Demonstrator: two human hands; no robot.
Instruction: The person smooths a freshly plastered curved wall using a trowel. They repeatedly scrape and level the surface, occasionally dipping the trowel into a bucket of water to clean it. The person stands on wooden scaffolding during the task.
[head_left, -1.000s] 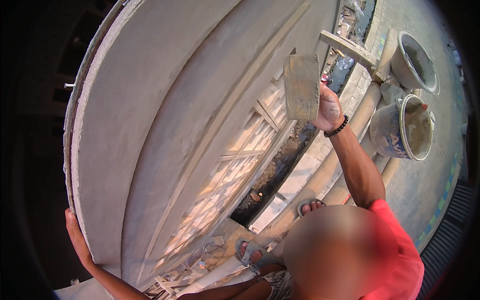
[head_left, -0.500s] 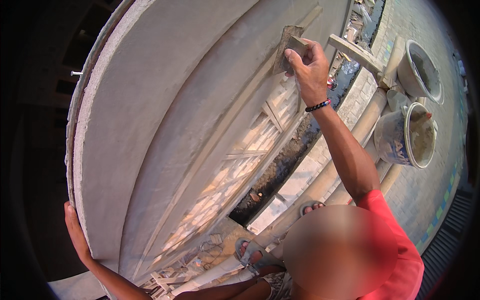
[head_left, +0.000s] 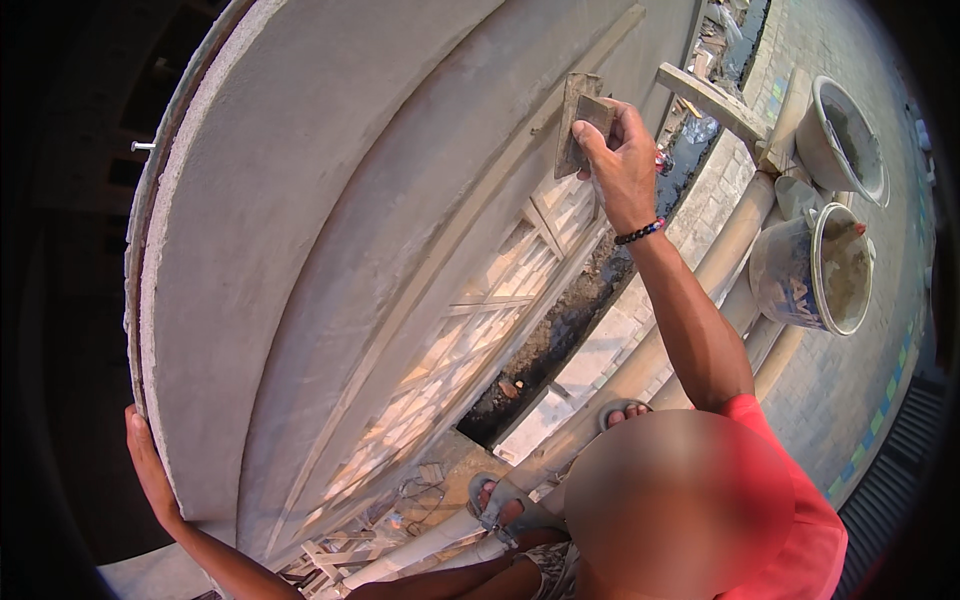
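My right hand (head_left: 620, 160) is closed on a flat, mortar-stained trowel (head_left: 568, 125), thumb on its raised grip, with the plate at the grey plastered moulding (head_left: 480, 185) above a lattice panel (head_left: 520, 260). My left hand (head_left: 150, 460) grips the outer edge of the curved plastered wall (head_left: 200, 300) at the lower left, fingers along the rim and thumb hidden. A nail (head_left: 142, 146) sticks out from that edge higher up. A blurred round area hides part of the lower middle.
My sandalled feet rest on round poles (head_left: 730, 250). Two mortar buckets (head_left: 775, 275) stand at the right, near a wooden crosspiece (head_left: 710, 100). Below runs a dark drain (head_left: 540, 350) with debris, beside pale paving (head_left: 850, 380).
My right hand has turned the trowel over from its broad face showing, raised it onto the moulding, then lowered it slightly. My left hand stays on the edge, shifted slightly upward.
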